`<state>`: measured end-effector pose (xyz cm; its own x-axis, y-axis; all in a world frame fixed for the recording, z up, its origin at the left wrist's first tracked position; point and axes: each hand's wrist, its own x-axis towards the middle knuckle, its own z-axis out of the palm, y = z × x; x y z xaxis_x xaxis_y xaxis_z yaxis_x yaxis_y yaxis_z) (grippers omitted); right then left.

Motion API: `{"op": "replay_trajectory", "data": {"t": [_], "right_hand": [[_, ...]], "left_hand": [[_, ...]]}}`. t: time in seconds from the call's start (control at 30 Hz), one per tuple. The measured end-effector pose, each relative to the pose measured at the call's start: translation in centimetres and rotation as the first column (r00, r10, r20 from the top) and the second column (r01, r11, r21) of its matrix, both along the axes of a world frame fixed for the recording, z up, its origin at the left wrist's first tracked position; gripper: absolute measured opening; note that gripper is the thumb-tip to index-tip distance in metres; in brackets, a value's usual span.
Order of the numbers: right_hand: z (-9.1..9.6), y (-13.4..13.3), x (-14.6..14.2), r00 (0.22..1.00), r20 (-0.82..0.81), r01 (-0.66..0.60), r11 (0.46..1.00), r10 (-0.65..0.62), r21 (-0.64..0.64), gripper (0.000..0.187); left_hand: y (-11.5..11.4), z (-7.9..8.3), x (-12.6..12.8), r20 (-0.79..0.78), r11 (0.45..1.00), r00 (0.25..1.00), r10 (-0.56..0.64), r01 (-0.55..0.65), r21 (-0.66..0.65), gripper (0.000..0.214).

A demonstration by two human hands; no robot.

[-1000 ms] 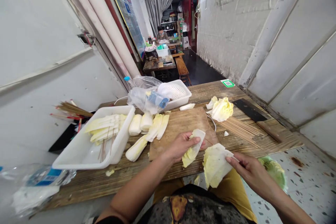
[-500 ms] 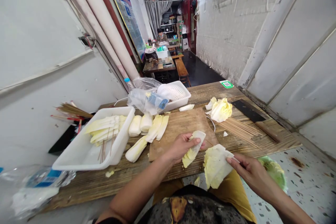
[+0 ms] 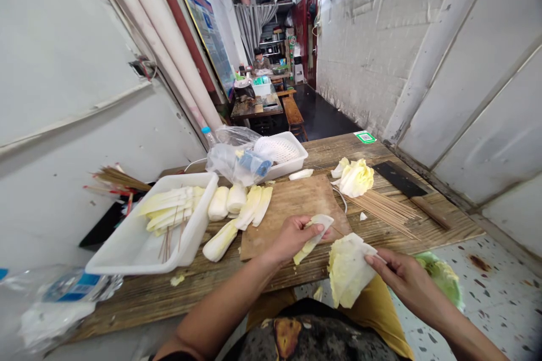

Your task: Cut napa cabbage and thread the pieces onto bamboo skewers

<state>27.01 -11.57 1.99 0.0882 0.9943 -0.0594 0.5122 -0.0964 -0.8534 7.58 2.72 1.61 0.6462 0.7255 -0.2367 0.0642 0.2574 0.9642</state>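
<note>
My left hand (image 3: 298, 236) is closed on a narrow strip of napa cabbage leaf (image 3: 310, 247) above the front of the cutting board (image 3: 296, 197). A wider cabbage leaf (image 3: 348, 273) hangs from the pinched fingers of my right hand (image 3: 392, 271), over my lap. Between the two pieces shows a short length of thin wooden skewer (image 3: 337, 229); its ends are hidden. Left of the board lie cut cabbage pieces (image 3: 220, 240). Skewered cabbage strips (image 3: 175, 208) rest in a white tray (image 3: 127, 262).
Loose skewers (image 3: 383, 206), a heap of yellow cabbage leaves (image 3: 356, 177) and a cleaver (image 3: 402, 180) lie to the right. Plastic bags (image 3: 232, 161) and a smaller white tray (image 3: 296, 152) stand behind the board. A green basin (image 3: 444, 279) is on the floor. Farther back sits a person (image 3: 261, 61).
The cabbage strip in my left hand has tilted slightly, showing less of its face. My right hand and its leaf have hardly moved.
</note>
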Motion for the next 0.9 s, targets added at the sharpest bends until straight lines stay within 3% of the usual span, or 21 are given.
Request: {"op": "replay_trajectory", "data": {"t": [0.27, 0.6, 0.9], "right_hand": [[0.56, -0.25, -0.06, 0.998, 0.057, 0.015, 1.000, -0.014, -0.004, 0.042], [-0.04, -0.12, 0.41, 0.998, -0.041, -0.044, 0.996, 0.041, -0.075, 0.042], [0.15, 0.16, 0.16, 0.996, -0.080, -0.040, 0.996, 0.033, -0.081, 0.039]], "left_hand": [[-0.07, -0.04, -0.05, -0.018, 0.994, 0.994, -0.107, 0.107, 0.025, 0.037], [-0.64, -0.28, 0.20, -0.017, 0.984, 0.988, -0.156, 0.154, -0.095, 0.044], [-0.85, 0.21, 0.35, -0.042, 0.973, 0.990, -0.132, 0.137, 0.183, 0.039]]}}
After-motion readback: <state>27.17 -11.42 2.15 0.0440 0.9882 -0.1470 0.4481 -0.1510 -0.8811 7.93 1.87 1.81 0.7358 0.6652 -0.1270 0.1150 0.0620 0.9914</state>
